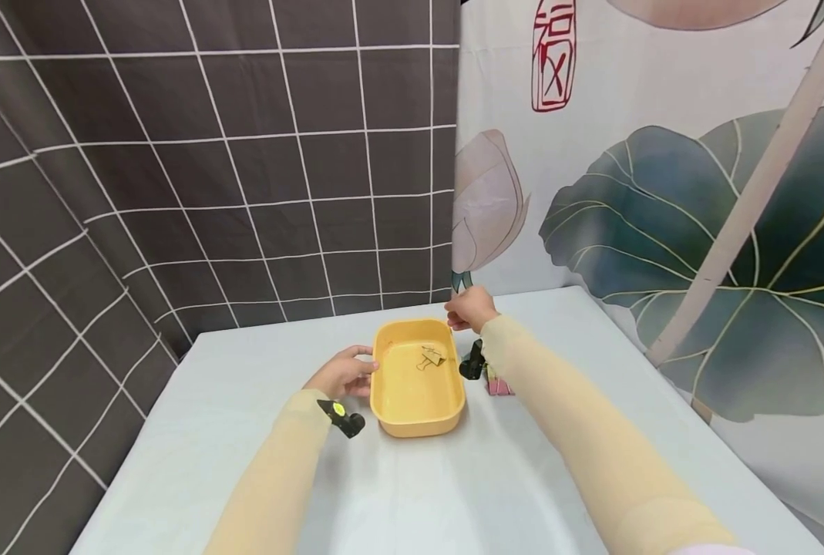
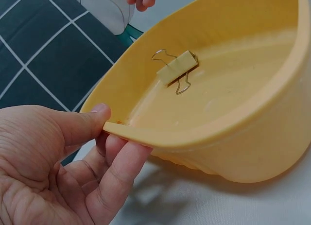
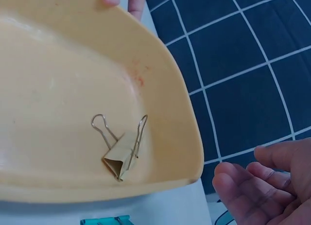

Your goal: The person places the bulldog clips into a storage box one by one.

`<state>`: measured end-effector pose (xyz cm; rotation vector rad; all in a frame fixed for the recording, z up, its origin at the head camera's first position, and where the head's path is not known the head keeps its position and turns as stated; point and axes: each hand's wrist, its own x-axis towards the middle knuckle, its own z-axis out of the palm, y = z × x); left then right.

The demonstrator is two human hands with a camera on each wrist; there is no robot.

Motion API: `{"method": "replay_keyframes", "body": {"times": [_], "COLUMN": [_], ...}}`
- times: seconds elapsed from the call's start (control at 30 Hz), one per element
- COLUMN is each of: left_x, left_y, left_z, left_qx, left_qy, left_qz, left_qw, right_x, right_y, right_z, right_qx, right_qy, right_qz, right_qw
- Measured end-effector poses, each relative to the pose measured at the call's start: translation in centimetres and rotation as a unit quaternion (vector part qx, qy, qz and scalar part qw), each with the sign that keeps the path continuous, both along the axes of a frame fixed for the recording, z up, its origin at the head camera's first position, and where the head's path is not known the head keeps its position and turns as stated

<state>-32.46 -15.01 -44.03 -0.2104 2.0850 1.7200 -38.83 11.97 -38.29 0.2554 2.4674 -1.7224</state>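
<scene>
Left hand [image 1: 342, 374] pinches the yellow plastic tub [image 1: 418, 428], binder clip [image 2: 178, 68] inside; right hand [image 1: 474, 309] is empty, relaxed; apparently positioning the tub, next likely needing a right-side grip.

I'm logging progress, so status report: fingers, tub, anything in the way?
Left fingers pinching tub by its rim; right fingers loose, empty, apart from it. Yellow clip inside tub. Pink item, teal item outside; no obstruction seen.
</scene>
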Motion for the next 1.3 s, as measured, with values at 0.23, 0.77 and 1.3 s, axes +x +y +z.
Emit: {"method": "replay_keyframes", "body": {"times": [0.23,0.77,1.3], "left_x": [-0.4,-0.5,-0.5], "left_y": [-0.2,-0.3,0.0], "left_z": [0.0,0.0,-0.3], "left_qx": [0.005,-0.010,-0.004], "left_qy": [0.000,-0.009,-0.008], "left_qz": [-0.001,0.001,0.000], "left_qw": [1.0000,0.9999,1.0000], "right_x": [0.1,-0.6,-0.9], "right_y": [0.8,5.1,9.8], "right_z": [0.5,0.3,-0.5], "right_qx": [-0.045,-0.035,-0.016], "right_qy": [-0.012,-0.095,-0.107], "right_qz": [-0.007,0.013,-0.005], "right_qw": [0.999,0.995,0.994]}}
